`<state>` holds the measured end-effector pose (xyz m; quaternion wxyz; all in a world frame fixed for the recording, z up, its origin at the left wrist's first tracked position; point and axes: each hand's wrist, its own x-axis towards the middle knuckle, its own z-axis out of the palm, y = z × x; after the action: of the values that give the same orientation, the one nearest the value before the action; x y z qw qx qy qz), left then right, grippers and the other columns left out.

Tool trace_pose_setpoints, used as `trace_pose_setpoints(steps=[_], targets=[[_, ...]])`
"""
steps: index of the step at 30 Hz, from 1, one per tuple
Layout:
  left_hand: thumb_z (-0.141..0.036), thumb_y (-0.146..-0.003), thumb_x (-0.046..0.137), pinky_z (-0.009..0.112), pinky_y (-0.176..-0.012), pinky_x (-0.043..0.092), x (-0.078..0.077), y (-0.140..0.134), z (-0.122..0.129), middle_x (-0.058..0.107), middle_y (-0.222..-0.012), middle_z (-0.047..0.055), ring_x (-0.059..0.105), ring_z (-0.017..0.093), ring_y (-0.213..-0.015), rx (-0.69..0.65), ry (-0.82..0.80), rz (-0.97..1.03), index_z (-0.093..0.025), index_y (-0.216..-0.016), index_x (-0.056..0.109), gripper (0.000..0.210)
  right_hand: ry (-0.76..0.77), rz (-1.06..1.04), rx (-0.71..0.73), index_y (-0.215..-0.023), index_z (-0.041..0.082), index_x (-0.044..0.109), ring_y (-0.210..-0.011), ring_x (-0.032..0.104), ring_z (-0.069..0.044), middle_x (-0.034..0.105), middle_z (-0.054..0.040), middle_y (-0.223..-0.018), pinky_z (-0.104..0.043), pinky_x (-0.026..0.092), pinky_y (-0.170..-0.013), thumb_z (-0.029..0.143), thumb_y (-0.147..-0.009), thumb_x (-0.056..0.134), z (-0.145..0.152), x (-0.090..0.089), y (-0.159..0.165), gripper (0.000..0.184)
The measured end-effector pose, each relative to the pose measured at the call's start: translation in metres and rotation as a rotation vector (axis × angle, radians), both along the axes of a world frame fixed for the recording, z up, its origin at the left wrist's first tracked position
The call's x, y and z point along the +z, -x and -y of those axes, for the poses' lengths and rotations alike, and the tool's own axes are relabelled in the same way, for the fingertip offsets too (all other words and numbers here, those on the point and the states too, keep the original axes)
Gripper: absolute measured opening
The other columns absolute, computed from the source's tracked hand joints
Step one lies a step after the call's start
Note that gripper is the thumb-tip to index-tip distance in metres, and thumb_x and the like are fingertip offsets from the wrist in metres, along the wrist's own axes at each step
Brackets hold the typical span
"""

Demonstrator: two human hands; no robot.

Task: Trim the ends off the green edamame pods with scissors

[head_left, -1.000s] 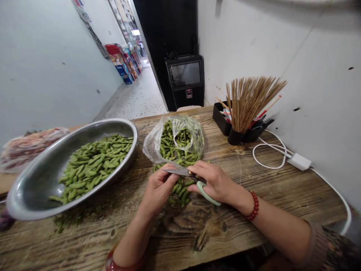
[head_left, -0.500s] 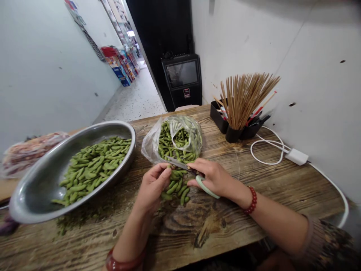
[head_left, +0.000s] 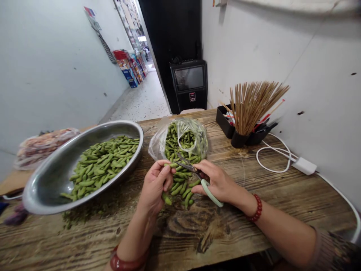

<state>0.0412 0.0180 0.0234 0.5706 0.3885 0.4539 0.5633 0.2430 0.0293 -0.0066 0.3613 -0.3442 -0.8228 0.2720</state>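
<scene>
Between the thumb and fingers of my left hand [head_left: 156,184] is a green edamame pod [head_left: 171,165], its end pointing right. Another pod [head_left: 167,198] shows below the same palm; whether I hold it is unclear. My right hand [head_left: 216,180] grips scissors [head_left: 208,192] with pale green handles, their blades parted close to the pod's tip. Loose pods [head_left: 183,188] lie on the table under both hands, spilling from a clear plastic bag [head_left: 156,141] full of pods. On the left, a large metal basin [head_left: 53,180] holds a heap of pods [head_left: 104,162].
Trimmed scraps [head_left: 81,214] lie beneath the basin's near rim. A bagged pinkish item [head_left: 45,146] sits at the far left. At the back right stand a black organizer [head_left: 225,122] with thin wooden sticks [head_left: 251,105] and a white adapter [head_left: 304,165] with its cable.
The view has shifted, so everything sits slightly further right. More of the pod now shows from my left fingers, and the scissor blades have spread apart. A second pod appears below my left palm.
</scene>
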Motion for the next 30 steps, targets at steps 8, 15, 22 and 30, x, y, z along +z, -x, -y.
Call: trace_pose_setpoints(steps=[8,15,22,30], targets=[[-0.031,-0.08,0.066,0.011,-0.036,0.019,-0.006,-0.008,0.003,0.065,-0.069,-0.001,0.033,-0.002,-0.033,-0.099,0.013,-0.025,-0.016,-0.088,0.053,0.021,-0.008,-0.017,-0.009,-0.118,0.014,0.055,-0.074,0.052,-0.016,0.056,-0.0053,-0.091,-0.029,0.045,-0.066,0.041,-0.074,0.075,0.002,0.0,0.002,0.055],[-0.028,-0.08,0.066,0.011,-0.037,0.02,-0.006,-0.008,0.003,0.066,-0.069,0.0,0.035,-0.001,-0.033,-0.107,-0.02,-0.048,-0.015,-0.088,0.053,0.02,-0.002,-0.049,-0.004,-0.115,0.014,0.056,-0.072,0.052,-0.016,0.056,-0.0054,-0.088,-0.029,0.045,-0.066,0.041,-0.08,0.069,0.002,-0.003,0.002,0.047],[-0.029,-0.081,0.065,0.012,-0.036,0.02,-0.005,-0.002,0.002,0.064,-0.068,-0.002,0.034,-0.001,-0.033,-0.066,-0.075,-0.153,-0.016,-0.089,0.054,0.018,-0.022,-0.038,0.018,-0.111,0.014,0.058,-0.081,0.057,-0.019,0.061,-0.0078,-0.093,-0.03,0.047,-0.072,0.041,-0.084,0.066,0.002,-0.002,0.003,0.039],[-0.031,-0.081,0.064,0.013,-0.036,0.022,0.005,0.009,-0.002,0.047,-0.056,-0.009,0.03,0.001,-0.034,0.119,-0.104,-0.224,-0.018,-0.089,0.054,0.018,-0.032,-0.034,-0.033,-0.109,0.013,0.06,-0.08,0.058,-0.019,0.062,-0.008,-0.091,-0.029,0.047,-0.071,0.04,-0.082,0.067,0.001,-0.005,0.005,0.039]])
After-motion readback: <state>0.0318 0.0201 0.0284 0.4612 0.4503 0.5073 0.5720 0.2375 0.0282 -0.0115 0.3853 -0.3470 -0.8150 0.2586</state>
